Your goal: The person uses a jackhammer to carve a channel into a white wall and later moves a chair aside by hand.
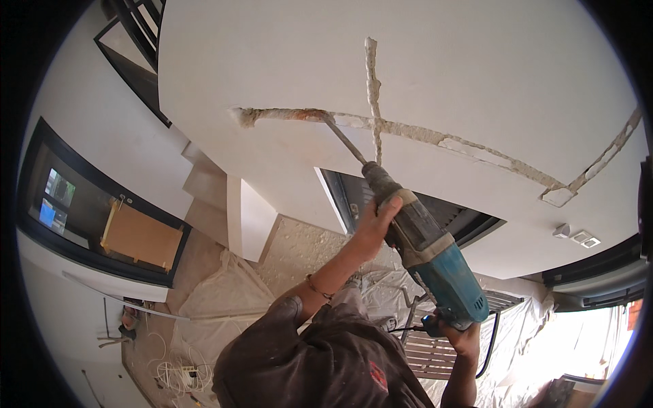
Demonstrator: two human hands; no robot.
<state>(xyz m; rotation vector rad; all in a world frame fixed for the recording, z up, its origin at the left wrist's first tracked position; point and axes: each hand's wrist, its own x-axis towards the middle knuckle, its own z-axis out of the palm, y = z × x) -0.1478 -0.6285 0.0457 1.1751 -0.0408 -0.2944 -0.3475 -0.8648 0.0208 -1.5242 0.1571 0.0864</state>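
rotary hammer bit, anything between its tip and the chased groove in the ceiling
Nothing visible. The rotary hammer is held by the left hand near its front and the right hand at the rear grip. Its bit runs straight up into the rough groove, with only open air along the shaft.

We see the floor far below, speckled beige, mostly covered; pale dust sheets lie crumpled across its left and middle part; a clear plastic sheet drapes over the right side; a white coiled cable with a power strip sits on the floor at lower left; small tools or debris lie near the wall base, too small to tell; a slatted panel rests on the sheeting.
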